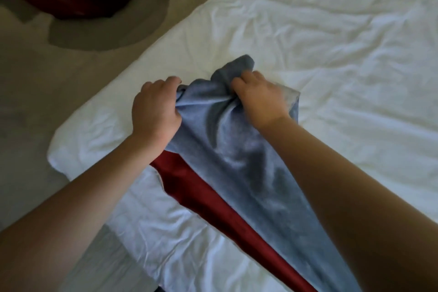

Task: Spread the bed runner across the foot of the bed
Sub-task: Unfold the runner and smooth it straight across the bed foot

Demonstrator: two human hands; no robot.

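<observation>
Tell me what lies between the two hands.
In the head view, a bunched stretch of the blue-grey bed runner fills the gap. The left hand grips it on one side and the right hand on the other.

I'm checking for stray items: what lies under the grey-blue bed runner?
From under the bed runner a dark red layer peeks out on the left, over the white duvet. Anything further beneath is covered.

Bed runner (239, 168), grey-blue face with dark red underside, bunched lengthwise and lying diagonally across the wrinkled white bed (331, 54) near its corner.
</observation>
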